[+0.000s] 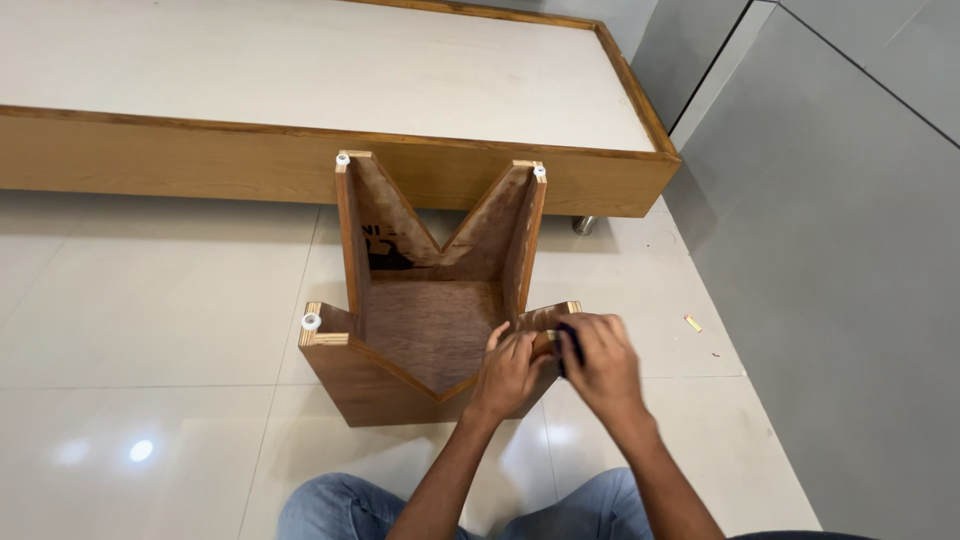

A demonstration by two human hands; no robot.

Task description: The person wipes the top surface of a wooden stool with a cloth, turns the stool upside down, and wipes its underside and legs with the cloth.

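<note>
One upturned plywood stool stands at frame centre on the tiled floor, showing three white leg caps. Two hands meet at its lower-right leg: the left hand grips the leg top, and the right hand curls closed around a small dark object.

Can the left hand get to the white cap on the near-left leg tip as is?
Probably yes: the left hand is at the near-right leg, and the white cap sits exposed, nothing between them.
</note>
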